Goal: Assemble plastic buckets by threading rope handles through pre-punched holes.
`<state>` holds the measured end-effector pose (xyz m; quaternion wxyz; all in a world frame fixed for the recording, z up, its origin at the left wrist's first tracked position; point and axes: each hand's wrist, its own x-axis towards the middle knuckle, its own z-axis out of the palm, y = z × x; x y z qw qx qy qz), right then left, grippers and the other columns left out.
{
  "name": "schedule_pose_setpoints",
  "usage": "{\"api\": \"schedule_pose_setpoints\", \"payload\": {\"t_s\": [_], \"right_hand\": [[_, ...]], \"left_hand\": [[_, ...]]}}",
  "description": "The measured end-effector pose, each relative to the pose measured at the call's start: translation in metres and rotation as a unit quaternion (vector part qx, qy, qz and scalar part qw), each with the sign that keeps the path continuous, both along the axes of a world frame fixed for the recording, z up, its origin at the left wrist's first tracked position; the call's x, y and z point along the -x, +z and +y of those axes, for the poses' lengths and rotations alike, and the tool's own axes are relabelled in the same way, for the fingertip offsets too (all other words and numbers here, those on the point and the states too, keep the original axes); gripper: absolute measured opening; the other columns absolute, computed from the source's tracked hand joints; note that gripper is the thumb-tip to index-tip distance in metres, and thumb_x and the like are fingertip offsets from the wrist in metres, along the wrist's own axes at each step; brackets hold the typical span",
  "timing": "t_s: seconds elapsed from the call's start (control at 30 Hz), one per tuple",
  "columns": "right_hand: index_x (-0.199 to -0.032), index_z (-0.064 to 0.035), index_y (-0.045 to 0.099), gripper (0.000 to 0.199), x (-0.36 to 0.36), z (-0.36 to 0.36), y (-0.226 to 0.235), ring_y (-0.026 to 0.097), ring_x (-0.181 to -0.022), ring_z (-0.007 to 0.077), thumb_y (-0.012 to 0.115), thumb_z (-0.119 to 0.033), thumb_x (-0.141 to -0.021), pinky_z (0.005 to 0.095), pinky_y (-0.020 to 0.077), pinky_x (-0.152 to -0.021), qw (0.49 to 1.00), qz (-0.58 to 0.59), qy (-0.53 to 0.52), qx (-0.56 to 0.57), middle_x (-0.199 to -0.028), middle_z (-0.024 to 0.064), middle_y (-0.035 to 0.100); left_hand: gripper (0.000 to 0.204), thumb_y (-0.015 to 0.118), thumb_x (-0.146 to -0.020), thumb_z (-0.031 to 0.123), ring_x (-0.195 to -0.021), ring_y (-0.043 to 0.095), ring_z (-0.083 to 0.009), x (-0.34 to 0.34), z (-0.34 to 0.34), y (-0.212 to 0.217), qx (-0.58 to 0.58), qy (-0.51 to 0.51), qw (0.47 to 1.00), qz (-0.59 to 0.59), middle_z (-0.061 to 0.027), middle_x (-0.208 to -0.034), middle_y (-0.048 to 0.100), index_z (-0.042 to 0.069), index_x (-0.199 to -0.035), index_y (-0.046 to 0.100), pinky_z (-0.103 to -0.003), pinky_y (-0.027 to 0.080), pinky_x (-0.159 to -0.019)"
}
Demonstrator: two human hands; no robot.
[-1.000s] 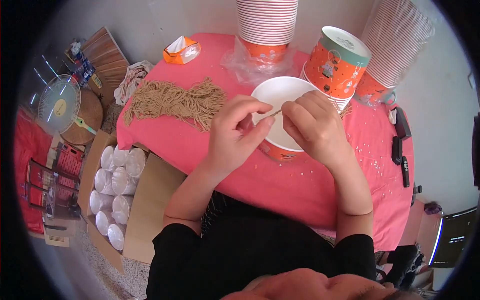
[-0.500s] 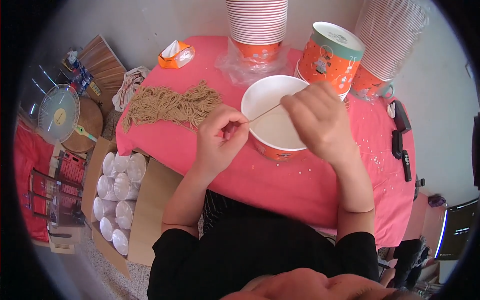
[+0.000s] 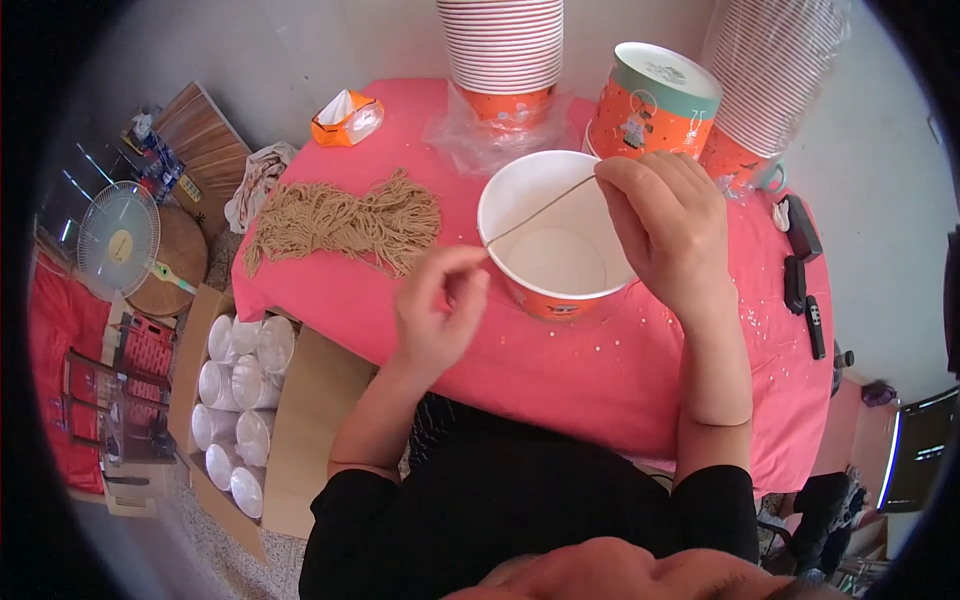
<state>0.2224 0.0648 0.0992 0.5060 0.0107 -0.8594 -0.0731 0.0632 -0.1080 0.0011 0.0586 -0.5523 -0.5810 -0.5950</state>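
Note:
My right hand [image 3: 672,225] is closed above the right rim of a white-lined orange paper bucket [image 3: 555,215], pinching one end of a thin tan cord [image 3: 545,210]. The cord slants straight down across the bucket's mouth to its left rim. There, the fingertips of my left hand [image 3: 440,312] are at the cord's lower end, with thumb and index finger apart. The inside of the bucket shows only its white wall and bottom. To the left lies a loose bundle of similar tan cords [image 3: 335,222] on the pink tablecloth [image 3: 560,375].
Stacked paper buckets [image 3: 505,50] stand behind, beside an upturned orange bucket [image 3: 652,110] and a plastic-wrapped stack [image 3: 765,90]. An orange tissue pack [image 3: 347,118] lies far left. Black objects, including a remote [image 3: 815,328], line the right edge. A carton [image 3: 310,420] holds clear plastic cups.
My right hand has moved right and slightly up, with more cord showing between the hands. My left hand has dropped a little, its thumb and index finger parting.

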Motion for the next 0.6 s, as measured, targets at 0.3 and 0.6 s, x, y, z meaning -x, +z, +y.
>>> {"api": "schedule_pose_setpoints", "payload": {"t_s": [0.3, 0.6], "right_hand": [[-0.099, -0.0009, 0.063, 0.009, -0.019, -0.003, 0.007, 0.057, -0.066, 0.0067, 0.061, 0.001, -0.090, 0.0204, 0.0431, -0.057, 0.835, -0.027, 0.275, 0.476, -0.078, 0.0015, 0.063], [-0.105, -0.0026, 0.062, 0.012, -0.031, 0.024, 0.012, 0.043, -0.050, 0.0025, 0.058, -0.005, -0.095, 0.0179, 0.0315, -0.045, 0.654, -0.022, 0.483, 0.582, -0.078, 0.0043, 0.065]], "left_hand": [[0.010, 0.065, -0.088, 0.010, -0.061, 0.053, -0.0131, 0.009, 0.026, 0.009, 0.041, -0.042, 0.998, -0.002, -0.0059, -0.076, 0.059, 0.001, -0.090, 0.063, -0.026, 0.041, -0.055], [0.015, 0.065, -0.085, 0.004, -0.070, 0.058, -0.0051, 0.074, 0.057, 0.028, 0.217, -0.114, 0.951, -0.190, 0.0014, -0.080, 0.063, -0.001, -0.099, 0.065, -0.023, 0.047, -0.063]]}}
